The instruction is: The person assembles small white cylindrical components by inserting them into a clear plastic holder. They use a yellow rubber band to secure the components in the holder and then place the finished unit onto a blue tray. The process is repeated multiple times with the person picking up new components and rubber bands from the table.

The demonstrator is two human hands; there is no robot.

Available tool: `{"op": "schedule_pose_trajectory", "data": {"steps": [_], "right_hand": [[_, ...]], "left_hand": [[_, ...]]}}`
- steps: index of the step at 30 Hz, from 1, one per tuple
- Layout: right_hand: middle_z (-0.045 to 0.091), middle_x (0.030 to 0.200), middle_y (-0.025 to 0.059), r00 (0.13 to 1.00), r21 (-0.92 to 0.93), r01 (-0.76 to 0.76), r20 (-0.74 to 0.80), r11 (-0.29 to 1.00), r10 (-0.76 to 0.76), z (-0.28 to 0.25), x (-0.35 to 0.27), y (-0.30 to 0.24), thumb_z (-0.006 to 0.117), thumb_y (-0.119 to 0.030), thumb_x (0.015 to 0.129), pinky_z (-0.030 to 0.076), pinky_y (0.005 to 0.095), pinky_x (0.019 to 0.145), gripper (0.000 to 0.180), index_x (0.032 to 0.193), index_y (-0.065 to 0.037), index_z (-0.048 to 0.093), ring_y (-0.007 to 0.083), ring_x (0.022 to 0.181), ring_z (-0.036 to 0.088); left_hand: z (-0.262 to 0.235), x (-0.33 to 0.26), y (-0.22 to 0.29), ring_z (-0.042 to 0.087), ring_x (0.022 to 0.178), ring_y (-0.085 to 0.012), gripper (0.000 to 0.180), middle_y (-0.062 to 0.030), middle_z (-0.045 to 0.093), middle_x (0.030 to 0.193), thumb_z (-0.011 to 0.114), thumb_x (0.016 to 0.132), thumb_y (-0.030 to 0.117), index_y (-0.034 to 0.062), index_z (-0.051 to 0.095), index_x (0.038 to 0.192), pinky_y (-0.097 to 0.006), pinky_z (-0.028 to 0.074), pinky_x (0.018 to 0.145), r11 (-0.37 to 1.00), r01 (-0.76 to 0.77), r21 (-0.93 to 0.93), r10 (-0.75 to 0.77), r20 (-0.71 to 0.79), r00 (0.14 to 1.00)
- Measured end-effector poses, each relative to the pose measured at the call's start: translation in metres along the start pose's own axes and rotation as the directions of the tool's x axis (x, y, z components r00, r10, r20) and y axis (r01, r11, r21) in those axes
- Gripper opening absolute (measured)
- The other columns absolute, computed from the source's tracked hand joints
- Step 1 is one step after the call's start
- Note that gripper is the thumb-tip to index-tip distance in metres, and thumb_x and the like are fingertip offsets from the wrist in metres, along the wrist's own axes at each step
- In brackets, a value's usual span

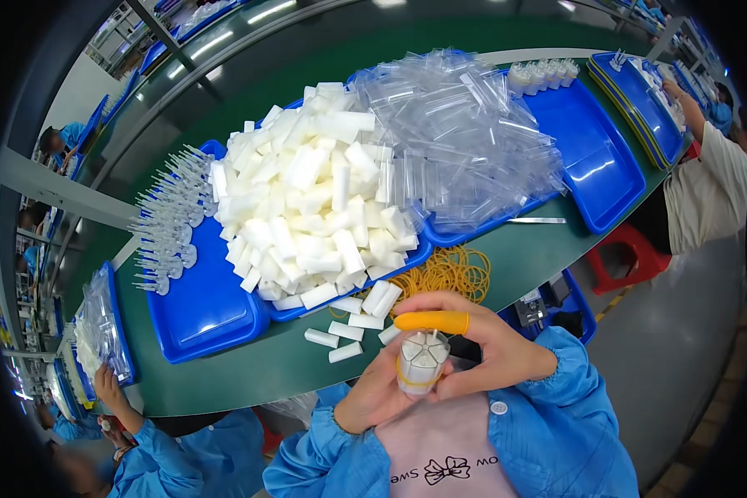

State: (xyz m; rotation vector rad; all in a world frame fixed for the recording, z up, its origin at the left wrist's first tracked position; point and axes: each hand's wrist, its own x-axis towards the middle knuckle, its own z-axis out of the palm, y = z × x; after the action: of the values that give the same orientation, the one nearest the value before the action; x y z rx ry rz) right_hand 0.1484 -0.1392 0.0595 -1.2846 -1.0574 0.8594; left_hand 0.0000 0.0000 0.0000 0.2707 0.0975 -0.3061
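Pinching a banded bundle of white tubes, both hands hide its lower part.

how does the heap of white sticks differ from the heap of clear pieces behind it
The white sticks are opaque and chunky; the clear pieces are see-through and glossy. A few white sticks have spilled onto the green table, while the clear pieces stay in their tray. Both are piled high in blue trays.

Bundle sits between the fingers of both hands, left hand, right hand. Loose sticks lie just beyond left fingertips; rubber bands beyond right fingers. Heaped trays further behind.
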Motion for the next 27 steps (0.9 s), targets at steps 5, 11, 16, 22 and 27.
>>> {"op": "schedule_pose_trajectory", "data": {"steps": [5,11,16,22,27], "right_hand": [[0.044,0.128,0.0130,0.999,-0.032,0.049,0.014,0.998,-0.049,-0.004,-0.006,0.003,0.081,-0.024,0.067,0.034,0.0387,0.100,0.058,0.117,-0.007,0.057,0.0289,0.121,0.042],[0.051,0.112,0.0069,0.884,0.024,-0.005,-0.467,1.000,0.016,-0.058,-0.038,-0.031,0.079,-0.013,0.065,0.040,0.0330,0.092,0.052,0.112,-0.005,0.057,0.0193,0.108,0.050],[0.059,0.103,0.0061,0.455,-0.272,-0.047,-0.863,0.961,-0.222,-0.197,-0.065,-0.033,0.073,-0.009,0.072,0.047,0.0258,0.078,0.050,0.117,-0.004,0.053,0.0141,0.089,0.058],[0.060,0.098,0.0089,0.462,-0.600,-0.454,-0.791,0.659,-0.402,-0.309,-0.029,0.004,0.074,-0.020,0.069,0.047,0.0283,0.076,0.046,0.110,-0.006,0.059,0.0171,0.085,0.058],[0.061,0.098,0.0129,0.324,-0.444,-0.766,-0.891,0.465,-0.319,-0.378,0.004,0.031,0.073,-0.029,0.067,0.048,0.0375,0.081,0.048,0.107,-0.007,0.062,0.0287,0.093,0.059]], "left_hand": [[0.014,0.004,-0.001,0.060,0.102,-0.0263,0.074,-0.0188,0.053,0.117,0.040,0.090,0.059,0.0040,0.028,0.137,-0.036,0.053,0.078,0.983,0.125,0.133,-0.096,-0.206,0.974],[0.044,-0.009,0.021,0.063,0.096,-0.0278,0.065,-0.0190,0.061,0.105,0.044,0.092,0.052,-0.0015,0.039,0.129,-0.035,0.052,0.077,0.825,0.019,0.565,0.115,-0.201,0.973],[0.062,-0.057,0.043,0.059,0.084,-0.0261,0.042,-0.0171,0.060,0.094,0.055,0.091,0.037,0.0003,0.052,0.112,-0.036,0.050,0.076,0.623,-0.318,0.715,0.574,-0.141,0.807],[0.062,-0.075,0.065,0.058,0.084,-0.0217,0.034,-0.0125,0.059,0.094,0.057,0.091,0.030,0.0013,0.052,0.110,-0.034,0.050,0.076,0.441,-0.427,0.790,0.840,-0.195,0.506],[0.067,-0.086,0.070,0.057,0.086,-0.0194,0.027,-0.0102,0.058,0.094,0.058,0.091,0.022,0.0027,0.052,0.109,-0.034,0.050,0.078,0.391,-0.457,0.799,0.880,-0.180,0.440]]}}
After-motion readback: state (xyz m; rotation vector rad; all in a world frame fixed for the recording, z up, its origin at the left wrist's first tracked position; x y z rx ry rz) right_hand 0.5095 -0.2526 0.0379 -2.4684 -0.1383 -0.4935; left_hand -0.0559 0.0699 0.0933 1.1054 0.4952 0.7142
